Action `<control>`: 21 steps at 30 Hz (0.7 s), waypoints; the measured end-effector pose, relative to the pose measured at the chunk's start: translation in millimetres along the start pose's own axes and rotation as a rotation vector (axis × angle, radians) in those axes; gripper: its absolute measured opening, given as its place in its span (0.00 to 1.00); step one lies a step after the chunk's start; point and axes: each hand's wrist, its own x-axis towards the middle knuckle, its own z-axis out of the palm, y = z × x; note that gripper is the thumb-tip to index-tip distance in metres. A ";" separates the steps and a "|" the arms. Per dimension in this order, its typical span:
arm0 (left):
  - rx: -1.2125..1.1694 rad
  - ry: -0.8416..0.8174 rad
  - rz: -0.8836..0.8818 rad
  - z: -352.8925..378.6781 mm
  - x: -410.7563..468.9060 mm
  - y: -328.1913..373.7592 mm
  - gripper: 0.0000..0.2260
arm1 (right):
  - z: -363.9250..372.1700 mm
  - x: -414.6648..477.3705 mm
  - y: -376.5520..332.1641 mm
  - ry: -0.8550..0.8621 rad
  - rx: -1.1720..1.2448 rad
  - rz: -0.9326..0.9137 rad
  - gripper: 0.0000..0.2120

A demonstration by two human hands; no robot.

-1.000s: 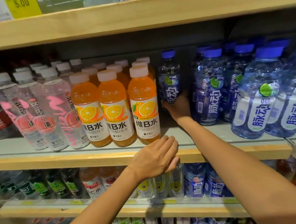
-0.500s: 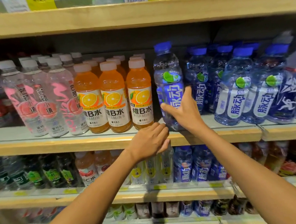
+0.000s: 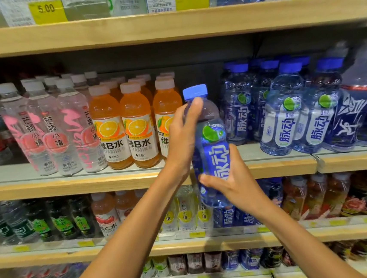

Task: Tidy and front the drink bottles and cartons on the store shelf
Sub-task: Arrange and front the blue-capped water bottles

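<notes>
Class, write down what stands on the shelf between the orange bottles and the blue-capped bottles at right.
Head view: nothing; that shelf stretch is bare. The blue bottle, gripped by the left hand and right hand, hangs in front of it.

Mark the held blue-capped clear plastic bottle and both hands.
Blue-capped clear plastic bottle [image 3: 217, 158], head view, blue label.
Left hand [image 3: 181, 139], head view, back of hand.
Right hand [image 3: 236, 183], head view, back of hand.

Yellow price tags read 5.00, 2.00; orange bottles — VITAMIN B; blue bottle — 脉动.
</notes>
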 end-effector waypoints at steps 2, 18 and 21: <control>0.067 0.056 0.052 3.9 -3.6 0.6 0.13 | 8.0 -4.3 -1.3 0.009 -0.016 -0.005 0.25; -0.800 -0.511 -0.341 -7.0 28.7 16.3 0.25 | 9.9 -1.1 8.9 -0.738 1.254 0.313 0.44; -0.926 -0.583 -0.373 -2.6 30.1 2.1 0.24 | 16.6 -0.5 -1.7 -0.779 1.272 0.292 0.38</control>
